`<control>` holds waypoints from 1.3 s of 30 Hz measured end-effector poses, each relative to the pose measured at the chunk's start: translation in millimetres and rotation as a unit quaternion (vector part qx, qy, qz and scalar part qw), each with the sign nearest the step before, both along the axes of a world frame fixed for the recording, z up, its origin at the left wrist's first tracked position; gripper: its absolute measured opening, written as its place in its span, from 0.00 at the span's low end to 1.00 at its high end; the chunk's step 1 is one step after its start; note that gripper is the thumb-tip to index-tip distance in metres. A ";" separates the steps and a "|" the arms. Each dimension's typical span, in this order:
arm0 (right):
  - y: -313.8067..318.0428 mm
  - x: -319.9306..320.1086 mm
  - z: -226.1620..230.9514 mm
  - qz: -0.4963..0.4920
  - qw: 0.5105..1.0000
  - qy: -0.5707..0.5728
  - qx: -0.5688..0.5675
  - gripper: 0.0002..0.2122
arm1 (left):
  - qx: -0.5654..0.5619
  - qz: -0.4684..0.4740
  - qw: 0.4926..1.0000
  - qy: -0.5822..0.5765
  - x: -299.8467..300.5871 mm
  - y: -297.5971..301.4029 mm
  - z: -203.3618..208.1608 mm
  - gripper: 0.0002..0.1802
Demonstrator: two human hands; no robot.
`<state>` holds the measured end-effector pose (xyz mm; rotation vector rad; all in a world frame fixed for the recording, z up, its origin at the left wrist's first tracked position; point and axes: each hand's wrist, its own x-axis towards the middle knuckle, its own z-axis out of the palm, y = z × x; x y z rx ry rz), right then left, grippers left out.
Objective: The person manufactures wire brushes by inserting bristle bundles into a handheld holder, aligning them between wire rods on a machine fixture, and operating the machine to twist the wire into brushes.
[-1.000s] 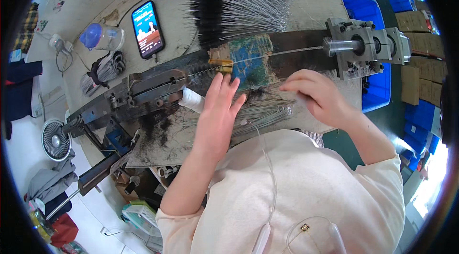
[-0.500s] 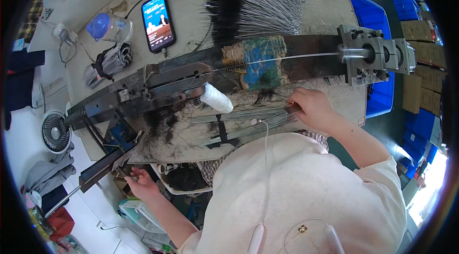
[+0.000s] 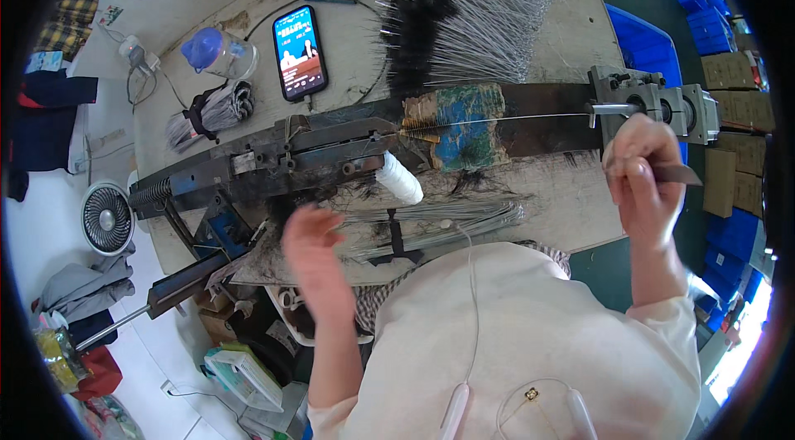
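My right hand (image 3: 642,171) is raised beside the metal shaft (image 3: 614,110) at the bench's right end, closed on a flat dark metal blade (image 3: 679,174) that points right. Over the bench's front left, my left hand (image 3: 313,233) is blurred by motion, its fingers apart and nothing visible in them. A thin wire (image 3: 538,116) stretches from the hooked shaft end to the long dark clamp (image 3: 339,140). Black bristles and a brownish coil surround the wire's left end, over a worn blue-green pad (image 3: 464,132). A white thread spool (image 3: 400,179) hangs below the clamp, right of my left hand.
Strapped wires (image 3: 489,215) lie along the front edge. Several black-bristled wire brushes (image 3: 472,18) are piled at the back, near a phone (image 3: 299,51) and a purple-lidded jar (image 3: 222,55). A blue crate (image 3: 642,34) stands beyond the right edge; a lever (image 3: 178,291) juts out front left.
My left hand has left the lever, moving up and right over the bench. My right hand has lifted the blade from the strapped wires and carried it right, toward the shaft.
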<state>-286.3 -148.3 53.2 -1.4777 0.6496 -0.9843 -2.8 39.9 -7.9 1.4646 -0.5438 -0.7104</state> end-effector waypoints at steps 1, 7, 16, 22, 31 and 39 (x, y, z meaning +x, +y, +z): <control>-5.7 11.4 18.1 0.046 0.997 -0.015 -0.066 0.03 | -0.010 -0.180 0.964 -0.197 -13.4 -23.4 13.6 0.22; 9.2 77.1 50.7 0.155 0.964 -0.025 -0.214 0.07 | -0.005 -0.245 0.956 -0.163 -17.8 -40.1 11.1 0.18; 29.9 131.2 -67.1 0.227 0.900 0.356 0.107 0.14 | -0.010 -0.173 0.984 -0.045 -14.7 -31.7 17.9 0.42; -30.5 64.6 7.2 0.072 0.811 0.365 -0.451 0.10 | -0.049 -0.222 0.955 -0.192 -3.8 -48.1 27.4 0.18; -50.4 30.6 21.6 0.090 0.741 0.546 -0.381 0.06 | -0.004 -0.166 0.982 -0.089 -15.9 -44.6 37.8 0.07; -86.8 36.4 34.1 0.093 0.813 0.514 -0.256 0.07 | 0.083 -0.189 0.944 -0.258 -9.6 -42.6 45.0 0.04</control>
